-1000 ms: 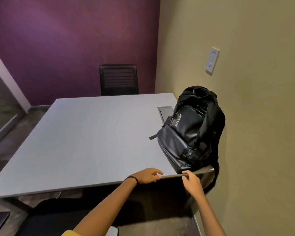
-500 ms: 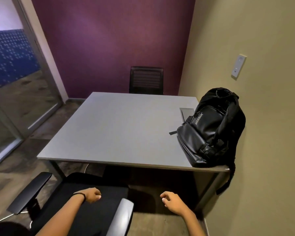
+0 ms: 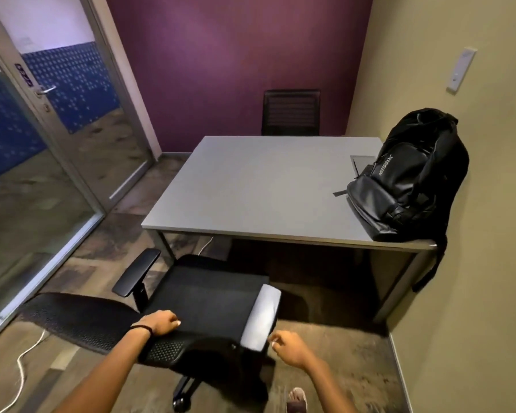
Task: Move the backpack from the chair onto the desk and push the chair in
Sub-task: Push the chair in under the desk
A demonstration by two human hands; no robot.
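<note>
The black backpack (image 3: 405,186) stands upright on the grey desk (image 3: 251,186) at its near right corner, leaning on the wall, one strap hanging over the edge. The black office chair (image 3: 209,293) stands out from the desk, turned sideways with its mesh backrest to the left. My left hand (image 3: 160,321) lies on the rear of the seat with its fingers curled over it. My right hand (image 3: 289,348) hovers loosely curled, just right of the near end of the grey armrest (image 3: 261,315), holding nothing.
A second black chair (image 3: 291,111) sits at the desk's far side against the purple wall. A glass door (image 3: 57,129) and partition run along the left. A white cable (image 3: 21,368) lies on the floor at left. My foot (image 3: 297,400) shows at the bottom.
I have stepped back from the desk. Both hands left the desk's front edge and dropped to the chair; the left one now lies on the seat, the right one nears the armrest.
</note>
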